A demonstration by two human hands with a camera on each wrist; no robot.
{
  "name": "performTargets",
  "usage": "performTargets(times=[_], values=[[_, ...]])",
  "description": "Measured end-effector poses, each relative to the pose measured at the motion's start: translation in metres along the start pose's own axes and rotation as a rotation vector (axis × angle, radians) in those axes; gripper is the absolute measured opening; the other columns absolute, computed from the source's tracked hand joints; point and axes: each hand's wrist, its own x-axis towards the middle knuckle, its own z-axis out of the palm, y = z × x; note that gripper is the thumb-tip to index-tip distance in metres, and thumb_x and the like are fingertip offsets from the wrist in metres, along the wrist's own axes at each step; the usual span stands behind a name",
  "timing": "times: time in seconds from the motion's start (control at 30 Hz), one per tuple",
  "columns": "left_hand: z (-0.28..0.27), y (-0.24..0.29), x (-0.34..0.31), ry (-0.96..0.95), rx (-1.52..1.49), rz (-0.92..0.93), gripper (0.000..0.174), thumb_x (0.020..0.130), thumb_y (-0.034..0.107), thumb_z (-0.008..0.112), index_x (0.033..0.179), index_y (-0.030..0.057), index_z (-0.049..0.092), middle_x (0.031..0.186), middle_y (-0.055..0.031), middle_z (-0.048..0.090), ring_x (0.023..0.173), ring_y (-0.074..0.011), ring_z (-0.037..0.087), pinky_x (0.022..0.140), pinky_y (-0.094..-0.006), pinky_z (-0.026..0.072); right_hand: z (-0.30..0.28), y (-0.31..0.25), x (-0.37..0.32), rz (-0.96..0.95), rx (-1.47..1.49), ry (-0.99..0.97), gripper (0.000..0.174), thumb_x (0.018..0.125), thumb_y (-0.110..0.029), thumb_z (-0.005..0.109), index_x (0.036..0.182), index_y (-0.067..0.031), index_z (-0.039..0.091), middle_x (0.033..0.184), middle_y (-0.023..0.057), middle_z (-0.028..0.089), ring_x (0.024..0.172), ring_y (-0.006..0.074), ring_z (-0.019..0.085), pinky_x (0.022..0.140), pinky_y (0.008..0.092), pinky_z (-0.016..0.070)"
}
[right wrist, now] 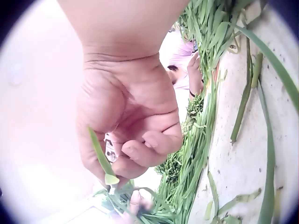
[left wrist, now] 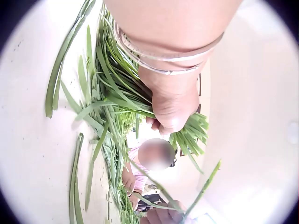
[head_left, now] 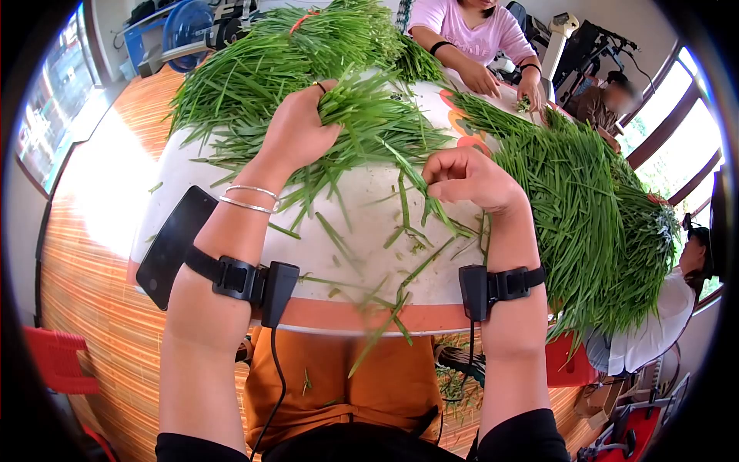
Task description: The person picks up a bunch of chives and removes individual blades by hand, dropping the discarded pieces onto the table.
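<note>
Left hand (head_left: pixel 302 129) grips a bunch of flat green leaves (head_left: pixel 362 104) above the white surface (head_left: pixel 358 185), right hand (head_left: pixel 479 181) pinches slim green blades (head_left: pixel 414 175), scrap-strewn room between forearms reaching the near orange rim (head_left: pixel 439 316); pink shirt (head_left: pixel 481 35) lettering blurred.

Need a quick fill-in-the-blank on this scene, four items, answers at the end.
1. The person's left hand grips a bunch of long, flat leaves coloured ____.
2. A black, flat, rectangular phone lies beside the person's ____ forearm.
3. The number of thin, silver-coloured bangles on the left wrist is ____.
4. Directly across the white, orange-edged table, another person wears a ____ shirt.

Missing words: green; left; two; pink.
</note>
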Motion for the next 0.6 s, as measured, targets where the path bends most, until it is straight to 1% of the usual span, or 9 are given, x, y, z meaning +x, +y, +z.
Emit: performTargets(times=[0.13,0.2,0.23,0.3,0.37,0.43,0.5,0.57,0.6], values=[[-0.002,0.001,0.001,0.022,-0.01,-0.014,0.047,0.067,0.015,0.065,0.111,0.0007,0.057,0.07,-0.0176,0.06,0.068,-0.0326,0.058,0.064,-0.0376,0.045,0.003,0.001,-0.001,-0.107,-0.036,-0.012,0.015,0.078,-0.012,0.066,0.088,-0.0005,0.064,0.076,-0.0011,0.06,0.063,0.0045,0.05,0.058,0.0197,0.0404],[-0.002,0.001,0.001,0.003,0.035,-0.031,0.046,0.067,0.015,0.065,0.11,0.002,0.057,0.072,-0.0174,0.061,0.071,-0.0327,0.059,0.066,-0.0375,0.0458,-0.002,-0.002,-0.003,0.006,0.003,-0.109,0.016,0.08,-0.015,0.065,0.087,-0.0008,0.065,0.07,0.0006,0.06,0.061,0.006,0.051,0.058,0.0209,0.0409],[-0.002,0.001,0.0,0.003,0.035,-0.031,0.046,0.067,0.015,0.065,0.11,0.002,0.057,0.072,-0.0174,0.061,0.071,-0.0327,0.059,0.066,-0.0375,0.0458,-0.001,-0.002,0.0,0.006,0.003,-0.11,0.016,0.08,-0.015,0.065,0.087,-0.0008,0.065,0.07,0.0006,0.06,0.061,0.006,0.051,0.058,0.0209,0.0409],[-0.007,0.012,-0.002,0.024,0.025,-0.065,0.044,0.068,0.015,0.065,0.11,0.0035,0.058,0.074,-0.0171,0.062,0.075,-0.0329,0.059,0.068,-0.0376,0.0465,0.006,0.001,0.011,0.142,-0.297,0.214,0.017,0.082,-0.018,0.064,0.085,-0.0008,0.066,0.067,0.0024,0.061,0.058,0.0078,0.052,0.057,0.0222,0.0408],[-0.007,0.012,-0.002,0.031,0.038,-0.055,0.043,0.068,0.015,0.065,0.109,0.0038,0.058,0.075,-0.017,0.062,0.075,-0.0331,0.059,0.068,-0.0378,0.0466,0.009,0.014,0.017,0.069,-0.267,0.243,0.021,0.081,-0.022,0.064,0.083,-0.0007,0.066,0.064,0.0029,0.061,0.058,0.0087,0.054,0.055,0.024,0.0408],[-0.006,0.012,-0.002,0.041,0.054,-0.048,0.043,0.068,0.015,0.065,0.109,0.0042,0.058,0.076,-0.0169,0.063,0.076,-0.0333,0.059,0.069,-0.0381,0.0467,0.012,0.015,0.018,0.235,-0.494,0.23,0.025,0.079,-0.024,0.066,0.082,0.0,0.065,0.064,0.0036,0.061,0.059,0.0092,0.054,0.055,0.0261,0.0417],[-0.006,0.01,-0.002,0.042,0.037,-0.022,0.042,0.069,0.015,0.065,0.109,0.0039,0.058,0.079,-0.0178,0.063,0.077,-0.0341,0.059,0.069,-0.0386,0.0464,0.011,0.02,0.021,0.249,-0.511,0.247,0.024,0.075,-0.023,0.068,0.08,0.0001,0.065,0.064,0.0061,0.061,0.06,0.012,0.056,0.057,0.0283,0.0433],[-0.005,0.01,-0.002,0.033,0.042,-0.045,0.042,0.069,0.015,0.065,0.108,0.0042,0.058,0.079,-0.0182,0.063,0.078,-0.0349,0.059,0.069,-0.0388,0.0464,0.014,0.02,0.024,0.202,-0.723,0.31,0.019,0.072,-0.017,0.067,0.081,-0.0006,0.066,0.068,0.0083,0.062,0.062,0.0156,0.057,0.059,0.029,0.0446],[-0.005,0.01,-0.001,0.024,0.047,-0.064,0.042,0.068,0.015,0.064,0.108,0.0045,0.059,0.08,-0.0186,0.063,0.079,-0.0356,0.059,0.069,-0.039,0.0464,0.019,0.02,0.027,0.2,-0.722,0.309,0.019,0.072,-0.017,0.067,0.081,-0.0006,0.066,0.068,0.0083,0.062,0.062,0.0156,0.057,0.059,0.029,0.0446]])
